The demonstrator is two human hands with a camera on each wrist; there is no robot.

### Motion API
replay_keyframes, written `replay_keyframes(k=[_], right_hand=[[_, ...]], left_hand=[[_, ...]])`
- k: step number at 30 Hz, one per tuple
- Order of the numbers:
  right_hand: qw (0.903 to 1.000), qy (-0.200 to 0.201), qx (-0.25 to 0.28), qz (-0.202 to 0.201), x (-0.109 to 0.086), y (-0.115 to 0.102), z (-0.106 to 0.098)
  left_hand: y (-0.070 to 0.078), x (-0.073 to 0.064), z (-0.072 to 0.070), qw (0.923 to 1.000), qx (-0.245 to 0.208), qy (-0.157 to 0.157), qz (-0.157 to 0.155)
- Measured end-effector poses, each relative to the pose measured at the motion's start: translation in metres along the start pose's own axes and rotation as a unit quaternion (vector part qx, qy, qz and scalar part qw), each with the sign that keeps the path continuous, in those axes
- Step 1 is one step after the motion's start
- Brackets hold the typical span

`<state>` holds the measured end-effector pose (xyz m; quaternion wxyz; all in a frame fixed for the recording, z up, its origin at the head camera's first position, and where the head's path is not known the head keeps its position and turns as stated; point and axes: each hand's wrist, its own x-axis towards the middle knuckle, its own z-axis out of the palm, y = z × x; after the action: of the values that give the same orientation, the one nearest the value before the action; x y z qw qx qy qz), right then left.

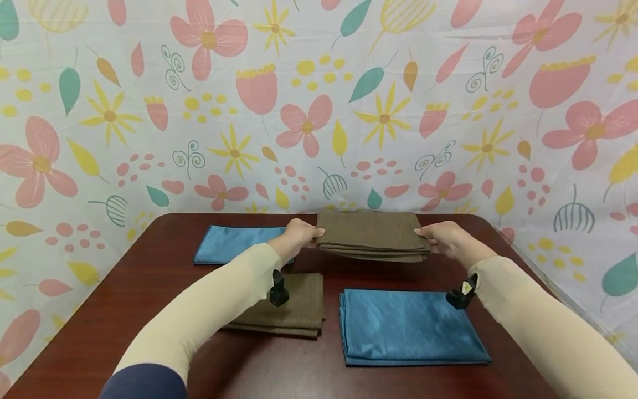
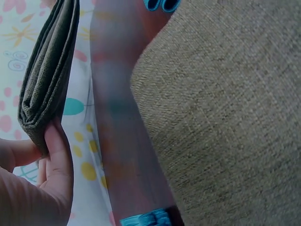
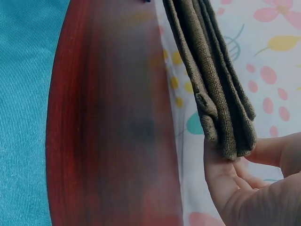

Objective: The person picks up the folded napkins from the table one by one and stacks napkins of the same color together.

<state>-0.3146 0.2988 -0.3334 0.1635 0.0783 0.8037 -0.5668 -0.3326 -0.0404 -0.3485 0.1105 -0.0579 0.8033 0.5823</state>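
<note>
A folded brown cloth [image 1: 371,233] is held up over the far edge of the table, its layers showing along the front. My left hand [image 1: 297,237] pinches its left side, and my right hand [image 1: 448,239] pinches its right side. In the left wrist view, the left thumb and fingers [image 2: 59,155] grip a corner of the folded layers. The right wrist view shows the right hand [image 3: 254,181] with thumb and fingers on either side of the stacked folds [image 3: 216,89].
A second folded brown cloth [image 1: 294,305] lies at front left, partly behind my left forearm. One folded blue cloth [image 1: 413,327] lies at front right, another [image 1: 234,244] at back left. The dark wooden table [image 1: 164,288] meets a flower-patterned curtain [image 1: 319,111].
</note>
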Motion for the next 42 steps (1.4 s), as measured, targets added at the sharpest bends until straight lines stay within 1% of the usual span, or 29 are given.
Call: replay_keyframes(k=[3,6,9,11,13,17,21,25,29,35,39,42], right_hand=[[1.0,-0.002,0.0,-0.002,-0.002,-0.002,0.001],[1.0,-0.006,0.0,-0.004,-0.005,-0.005,0.004],[0.9999,-0.009,0.011,-0.003,-0.008,-0.01,0.011],[0.9997,-0.014,0.022,-0.002,-0.009,-0.013,0.015],[0.9992,-0.015,0.036,-0.001,-0.01,-0.017,0.02],[0.9986,-0.018,0.05,-0.003,-0.011,-0.024,0.027],[0.9988,-0.021,0.044,-0.005,-0.012,-0.028,0.031],[0.999,-0.025,0.037,-0.006,-0.012,-0.03,0.034],[0.9988,-0.029,0.039,-0.009,-0.011,-0.032,0.038],[0.9984,-0.031,0.046,-0.011,-0.011,-0.036,0.045],[0.9976,-0.034,0.06,-0.005,-0.011,-0.038,0.05],[0.997,-0.037,0.067,0.003,-0.012,-0.039,0.053]], left_hand=[[0.002,-0.004,-0.003,0.9999,-0.001,-0.011,-0.002],[0.003,-0.007,-0.008,0.9998,0.015,-0.014,-0.005],[0.001,-0.008,-0.014,0.9988,0.048,-0.007,-0.01],[-0.001,-0.01,-0.019,0.9981,0.059,-0.008,-0.014],[-0.003,-0.011,-0.024,0.998,0.06,-0.012,-0.013],[-0.008,-0.014,-0.031,0.9988,0.044,-0.024,-0.004],[-0.01,-0.018,-0.037,0.999,0.039,-0.023,0.008],[-0.01,-0.021,-0.042,0.9983,0.05,-0.019,0.02],[-0.01,-0.021,-0.047,0.998,0.06,-0.014,0.016],[-0.013,-0.022,-0.055,0.9982,0.058,-0.014,0.004],[-0.015,-0.023,-0.06,0.9985,0.052,-0.018,-0.002],[-0.016,-0.025,-0.063,0.9985,0.051,-0.019,0.0]])
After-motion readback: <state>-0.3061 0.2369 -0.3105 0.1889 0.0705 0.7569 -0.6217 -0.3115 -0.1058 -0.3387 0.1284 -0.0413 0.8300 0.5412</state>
